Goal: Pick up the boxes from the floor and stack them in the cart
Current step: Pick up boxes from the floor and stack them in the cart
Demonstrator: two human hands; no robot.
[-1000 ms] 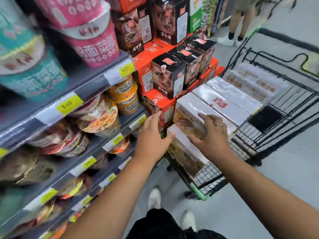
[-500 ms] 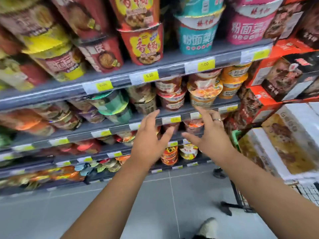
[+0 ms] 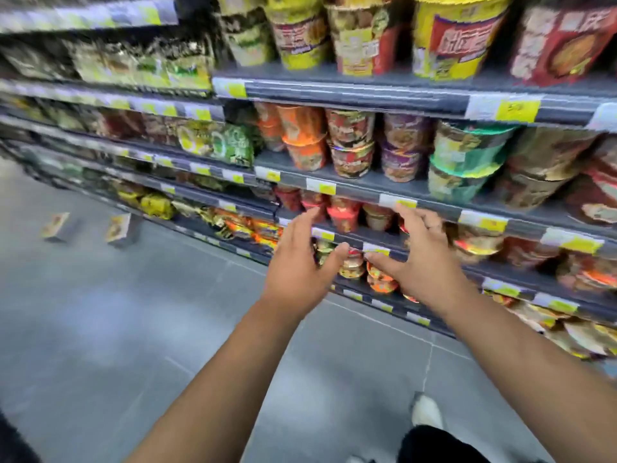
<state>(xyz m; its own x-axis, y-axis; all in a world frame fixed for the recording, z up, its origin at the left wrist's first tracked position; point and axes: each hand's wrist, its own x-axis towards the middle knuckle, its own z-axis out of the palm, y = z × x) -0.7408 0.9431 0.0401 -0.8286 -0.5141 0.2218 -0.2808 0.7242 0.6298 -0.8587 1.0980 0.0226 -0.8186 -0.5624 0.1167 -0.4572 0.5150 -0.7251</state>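
Two boxes stand on the grey floor at the far left: one box [image 3: 55,226] and a second box [image 3: 118,229] to its right, both blurred. My left hand [image 3: 298,262] and my right hand [image 3: 417,259] are stretched out in front of me at mid-frame, fingers spread and holding nothing. Both hands are well to the right of the boxes and in front of the lower shelves. The cart is out of view.
A long shelf unit [image 3: 367,192] full of instant noodle cups and packets runs along the right and back. Grey tiled floor [image 3: 100,329] spreads open to the left. My white shoe [image 3: 427,412] shows at the bottom right.
The view has swung left, away from the cart with its stacked boxes, which has left the frame. Two boxes on the floor have come into sight. Both hands stay empty and spread.
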